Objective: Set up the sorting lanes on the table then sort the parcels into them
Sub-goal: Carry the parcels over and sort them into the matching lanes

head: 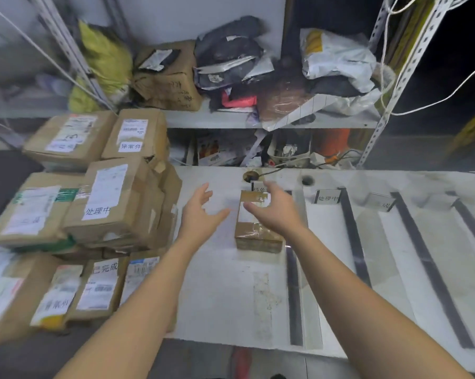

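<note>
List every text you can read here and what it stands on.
"异常件": rear box sticker.
"处理中": taped box sticker.
"已完成": lower box sticker.
"处理中": second lane sign.
"待处", rest hidden by the right hand: first lane sign.
Too blurred to read: third lane sign, shipping labels, shelf box handwriting.

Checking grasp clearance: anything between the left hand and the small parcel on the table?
Nothing visible. Only bare table separates the left hand from the small parcel; the right hand is over its far end, open.
</note>
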`<state>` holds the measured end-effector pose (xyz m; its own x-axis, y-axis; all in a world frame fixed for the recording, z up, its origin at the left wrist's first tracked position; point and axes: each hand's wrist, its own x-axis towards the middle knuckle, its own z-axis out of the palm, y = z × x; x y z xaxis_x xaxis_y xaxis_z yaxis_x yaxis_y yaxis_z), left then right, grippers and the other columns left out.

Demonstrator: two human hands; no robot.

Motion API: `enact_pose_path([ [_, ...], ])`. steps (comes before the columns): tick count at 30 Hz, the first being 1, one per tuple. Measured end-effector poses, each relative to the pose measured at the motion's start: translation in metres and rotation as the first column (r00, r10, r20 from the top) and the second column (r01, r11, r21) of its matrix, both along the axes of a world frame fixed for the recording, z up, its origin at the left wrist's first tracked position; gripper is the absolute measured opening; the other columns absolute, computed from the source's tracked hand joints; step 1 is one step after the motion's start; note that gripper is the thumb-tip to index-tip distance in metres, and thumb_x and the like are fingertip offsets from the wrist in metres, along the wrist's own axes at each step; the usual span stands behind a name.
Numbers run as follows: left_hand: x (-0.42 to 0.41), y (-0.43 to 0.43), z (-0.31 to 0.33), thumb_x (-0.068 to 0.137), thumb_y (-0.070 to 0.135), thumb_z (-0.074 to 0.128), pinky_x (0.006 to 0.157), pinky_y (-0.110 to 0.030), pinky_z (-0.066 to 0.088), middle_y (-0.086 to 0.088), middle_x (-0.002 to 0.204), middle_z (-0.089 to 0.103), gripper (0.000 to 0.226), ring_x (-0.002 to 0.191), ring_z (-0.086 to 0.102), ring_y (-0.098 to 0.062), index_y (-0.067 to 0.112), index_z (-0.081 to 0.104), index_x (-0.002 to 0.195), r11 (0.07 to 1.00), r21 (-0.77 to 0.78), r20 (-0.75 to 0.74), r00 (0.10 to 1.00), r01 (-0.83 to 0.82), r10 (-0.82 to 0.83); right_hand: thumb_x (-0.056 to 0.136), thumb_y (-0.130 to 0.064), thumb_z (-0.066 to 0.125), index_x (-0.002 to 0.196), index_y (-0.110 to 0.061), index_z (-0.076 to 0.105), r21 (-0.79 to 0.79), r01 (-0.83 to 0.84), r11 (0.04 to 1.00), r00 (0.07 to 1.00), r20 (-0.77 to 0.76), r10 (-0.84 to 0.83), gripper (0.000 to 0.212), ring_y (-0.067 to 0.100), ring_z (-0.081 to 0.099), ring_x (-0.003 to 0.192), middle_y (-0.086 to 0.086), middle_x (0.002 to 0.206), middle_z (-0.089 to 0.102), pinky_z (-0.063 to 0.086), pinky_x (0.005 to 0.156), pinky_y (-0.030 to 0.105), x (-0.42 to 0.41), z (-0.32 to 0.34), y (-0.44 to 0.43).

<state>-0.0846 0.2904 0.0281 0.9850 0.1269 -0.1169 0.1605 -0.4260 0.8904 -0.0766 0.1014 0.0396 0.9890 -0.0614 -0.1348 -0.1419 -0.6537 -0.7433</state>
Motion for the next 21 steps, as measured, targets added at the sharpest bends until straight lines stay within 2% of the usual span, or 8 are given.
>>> enact_pose_path([
  [3, -0.019, 0.023, 0.033, 0.078, 0.024, 0.082, 0.108, -0.034, 0.040, 0.001, 0.149, 0.044, 0.092, 0.137, 0.041, -0.017, 0.022, 0.030, 0.153, 0.969, 0.243, 0.015, 0.998, 0.051, -0.056, 0.085, -0.044, 0.070, 0.152, -0.018, 0.034, -0.125, -0.190, 0.974, 0.977, 0.078, 0.201, 0.081, 0.028, 0.040, 0.138, 0.007, 0.150, 0.046, 0.037, 0.108, 0.038, -0.009, 0.022, 0.016],
  [6, -0.039, 0.049, 0.063, 0.080, 0.028, 0.079, 0.110, -0.035, 0.038, 0.002, 0.154, 0.036, 0.089, 0.140, 0.038, -0.020, 0.023, 0.029, 0.154, 0.872, 0.484, 0.016, 0.996, 0.069, -0.087, 0.087, -0.044, 0.067, 0.154, -0.020, 0.029, -0.261, -0.302, 0.917, 0.932, 0.120, 0.342, 0.081, 0.030, 0.035, 0.139, 0.007, 0.152, 0.043, 0.036, 0.110, 0.043, -0.017, 0.041, 0.032],
  [10, -0.063, 0.085, 0.093, 0.084, 0.035, 0.073, 0.112, -0.040, 0.036, 0.000, 0.155, 0.035, 0.082, 0.141, 0.034, -0.020, 0.023, 0.031, 0.153, 0.781, 0.624, 0.028, 0.998, 0.022, -0.050, 0.089, -0.040, 0.066, 0.155, -0.019, 0.026, -0.299, -0.370, 0.880, 0.890, 0.157, 0.428, 0.080, 0.031, 0.039, 0.137, 0.009, 0.150, 0.044, 0.041, 0.106, 0.044, -0.026, 0.063, 0.054],
  [13, -0.079, 0.110, 0.107, 0.086, 0.038, 0.070, 0.107, -0.041, 0.039, 0.000, 0.153, 0.038, 0.075, 0.139, 0.037, -0.021, 0.023, 0.034, 0.151, 0.748, 0.661, 0.040, 0.999, -0.049, 0.031, 0.089, -0.037, 0.068, 0.155, -0.019, 0.025, -0.270, -0.402, 0.875, 0.878, 0.157, 0.452, 0.081, 0.030, 0.041, 0.136, 0.009, 0.150, 0.044, 0.042, 0.101, 0.040, -0.032, 0.071, 0.075],
  [17, -0.092, 0.143, 0.106, 0.088, 0.047, 0.064, 0.110, -0.046, 0.037, 0.002, 0.154, 0.037, 0.073, 0.140, 0.036, -0.022, 0.025, 0.034, 0.150, 0.812, 0.569, 0.031, 0.990, -0.129, 0.136, 0.089, -0.037, 0.070, 0.154, -0.021, 0.028, -0.110, -0.430, 0.896, 0.890, 0.119, 0.441, 0.079, 0.027, 0.049, 0.131, 0.006, 0.152, 0.044, 0.044, 0.092, 0.032, -0.037, 0.072, 0.110],
  [19, -0.093, 0.159, 0.100, 0.088, 0.049, 0.064, 0.106, -0.042, 0.040, 0.002, 0.151, 0.041, 0.071, 0.138, 0.039, -0.022, 0.023, 0.037, 0.149, 0.833, 0.528, 0.048, 0.985, -0.165, 0.164, 0.089, -0.037, 0.070, 0.153, -0.021, 0.030, -0.080, -0.441, 0.894, 0.888, 0.108, 0.447, 0.077, 0.026, 0.049, 0.132, 0.005, 0.151, 0.045, 0.044, 0.095, 0.033, -0.037, 0.069, 0.130],
  [21, -0.091, 0.174, 0.094, 0.090, 0.043, 0.064, 0.094, -0.033, 0.040, 0.002, 0.144, 0.047, 0.063, 0.132, 0.045, -0.022, 0.022, 0.042, 0.146, 0.855, 0.479, 0.063, 0.980, -0.196, 0.189, 0.089, -0.038, 0.070, 0.152, -0.020, 0.032, -0.071, -0.435, 0.898, 0.892, 0.103, 0.440, 0.077, 0.026, 0.046, 0.135, 0.005, 0.151, 0.045, 0.042, 0.101, 0.034, -0.035, 0.065, 0.151],
])
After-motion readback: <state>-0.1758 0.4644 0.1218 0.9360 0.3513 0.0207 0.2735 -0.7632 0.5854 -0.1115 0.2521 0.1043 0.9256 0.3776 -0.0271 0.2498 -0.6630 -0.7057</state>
